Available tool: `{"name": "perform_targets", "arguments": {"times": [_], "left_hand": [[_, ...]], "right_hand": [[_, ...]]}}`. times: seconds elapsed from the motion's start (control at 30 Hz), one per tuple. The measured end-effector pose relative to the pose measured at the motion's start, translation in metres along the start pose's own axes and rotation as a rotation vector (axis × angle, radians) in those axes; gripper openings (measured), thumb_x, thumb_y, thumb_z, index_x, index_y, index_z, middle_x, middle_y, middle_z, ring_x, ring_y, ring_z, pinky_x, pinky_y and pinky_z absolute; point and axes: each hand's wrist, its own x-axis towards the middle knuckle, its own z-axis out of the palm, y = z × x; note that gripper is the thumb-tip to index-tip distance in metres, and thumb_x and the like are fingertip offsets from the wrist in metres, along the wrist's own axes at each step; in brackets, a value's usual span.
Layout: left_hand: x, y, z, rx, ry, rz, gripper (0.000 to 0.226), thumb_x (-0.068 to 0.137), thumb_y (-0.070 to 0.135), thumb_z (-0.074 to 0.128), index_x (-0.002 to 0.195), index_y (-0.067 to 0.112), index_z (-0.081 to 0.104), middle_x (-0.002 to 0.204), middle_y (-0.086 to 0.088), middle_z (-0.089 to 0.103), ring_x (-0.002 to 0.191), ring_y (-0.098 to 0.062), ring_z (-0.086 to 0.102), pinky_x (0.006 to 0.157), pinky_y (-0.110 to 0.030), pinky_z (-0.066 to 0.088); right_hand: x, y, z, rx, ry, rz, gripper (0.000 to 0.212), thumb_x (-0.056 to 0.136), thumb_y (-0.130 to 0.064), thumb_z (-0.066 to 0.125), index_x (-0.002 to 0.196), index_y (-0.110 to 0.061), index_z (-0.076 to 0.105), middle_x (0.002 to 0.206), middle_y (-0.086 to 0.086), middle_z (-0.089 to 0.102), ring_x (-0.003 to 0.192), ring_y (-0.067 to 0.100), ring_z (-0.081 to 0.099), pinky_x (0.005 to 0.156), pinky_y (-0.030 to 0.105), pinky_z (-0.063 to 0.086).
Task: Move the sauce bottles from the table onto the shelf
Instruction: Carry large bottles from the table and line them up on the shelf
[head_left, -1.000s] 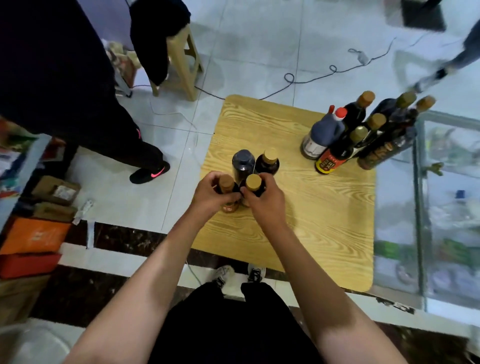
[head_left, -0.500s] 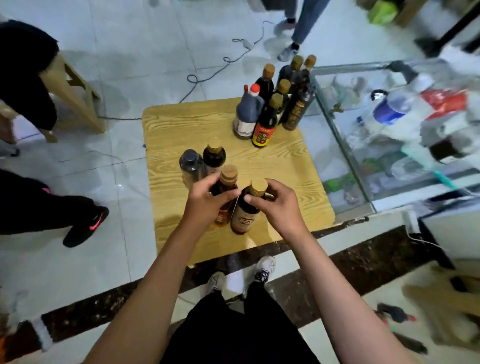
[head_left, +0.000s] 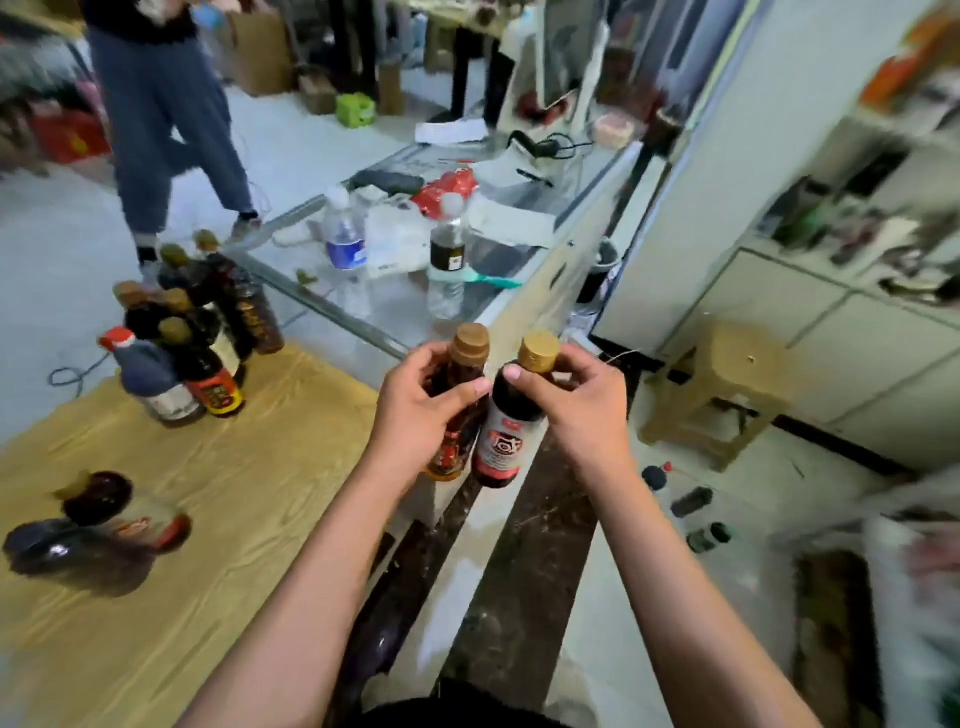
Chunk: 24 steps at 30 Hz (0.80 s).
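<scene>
Left hand (head_left: 415, 415) clamps its fingers round the amber bottle (head_left: 457, 400); right hand (head_left: 582, 410) pinches the dark bottle (head_left: 506, 431) at its neck. Both bottles are aloft, touching, off the wooden counter (head_left: 234, 493), where the other bottles (head_left: 197, 332) stand.

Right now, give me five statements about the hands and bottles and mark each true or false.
1. The left hand holds a bottle. True.
2. The right hand is empty. False: it holds a white-labelled bottle.
3. Both held bottles stand on the table. False: they are in the air, past its edge.
4. Bottles remain on the table. True.
5. The held bottles are uncapped. False: both have tan caps.
</scene>
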Motion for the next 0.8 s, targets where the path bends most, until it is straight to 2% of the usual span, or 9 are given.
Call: {"name": "perform_targets", "arguments": {"times": [0.1, 0.27, 0.5, 0.6, 0.7, 0.8], "left_hand": [[0.006, 0.022, 0.075, 0.008, -0.132, 0.060, 0.035, 0.077, 0.008, 0.078, 0.105, 0.024, 0.063, 0.095, 0.015, 0.069, 0.083, 0.011, 0.064, 0.071, -0.006, 0.045], [0.006, 0.051, 0.205, -0.064, -0.294, 0.103, 0.032, 0.078, 0.008, 0.077, 0.109, 0.012, 0.069, 0.097, 0.002, 0.074, 0.086, -0.006, 0.069, 0.074, -0.016, 0.050], [-0.004, 0.086, 0.374, -0.146, -0.440, 0.188, 0.029, 0.078, 0.012, 0.077, 0.105, 0.020, 0.072, 0.097, 0.006, 0.075, 0.093, -0.010, 0.070, 0.080, -0.020, 0.053], [-0.008, 0.104, 0.430, -0.159, -0.496, 0.242, 0.034, 0.079, 0.013, 0.076, 0.113, 0.014, 0.070, 0.104, 0.004, 0.074, 0.099, -0.011, 0.069, 0.087, -0.023, 0.053], [-0.011, 0.120, 0.484, -0.186, -0.591, 0.306, 0.029, 0.080, 0.021, 0.076, 0.109, 0.017, 0.072, 0.107, 0.003, 0.073, 0.104, -0.014, 0.067, 0.092, -0.030, 0.052], [-0.021, 0.139, 0.541, -0.255, -0.671, 0.289, 0.022, 0.079, 0.021, 0.076, 0.101, 0.020, 0.073, 0.105, 0.005, 0.073, 0.103, -0.011, 0.066, 0.084, -0.021, 0.052]], "right_hand": [[0.000, -0.006, -0.077, -0.028, 0.147, -0.059, 0.023, 0.077, -0.022, 0.086, 0.099, -0.020, 0.078, 0.094, -0.005, 0.077, 0.090, 0.013, 0.072, 0.083, 0.030, 0.057], [0.000, -0.012, -0.203, -0.059, 0.359, -0.088, 0.021, 0.075, -0.020, 0.088, 0.092, -0.015, 0.076, 0.086, -0.003, 0.076, 0.077, 0.004, 0.068, 0.073, 0.023, 0.053], [-0.013, -0.012, -0.376, -0.181, 0.585, -0.106, 0.028, 0.074, -0.030, 0.087, 0.095, -0.013, 0.077, 0.088, -0.001, 0.077, 0.086, 0.015, 0.073, 0.077, 0.033, 0.060], [-0.018, -0.015, -0.431, -0.182, 0.669, -0.121, 0.025, 0.074, -0.024, 0.087, 0.092, -0.010, 0.077, 0.084, 0.001, 0.076, 0.080, 0.011, 0.071, 0.071, 0.028, 0.056], [-0.026, -0.021, -0.477, -0.142, 0.760, -0.138, 0.025, 0.072, -0.023, 0.088, 0.093, -0.013, 0.077, 0.086, -0.001, 0.077, 0.084, 0.013, 0.072, 0.078, 0.030, 0.058], [-0.035, -0.031, -0.524, -0.098, 0.865, -0.130, 0.020, 0.076, -0.018, 0.086, 0.093, -0.013, 0.077, 0.087, -0.001, 0.078, 0.085, 0.013, 0.073, 0.079, 0.028, 0.058]]}}
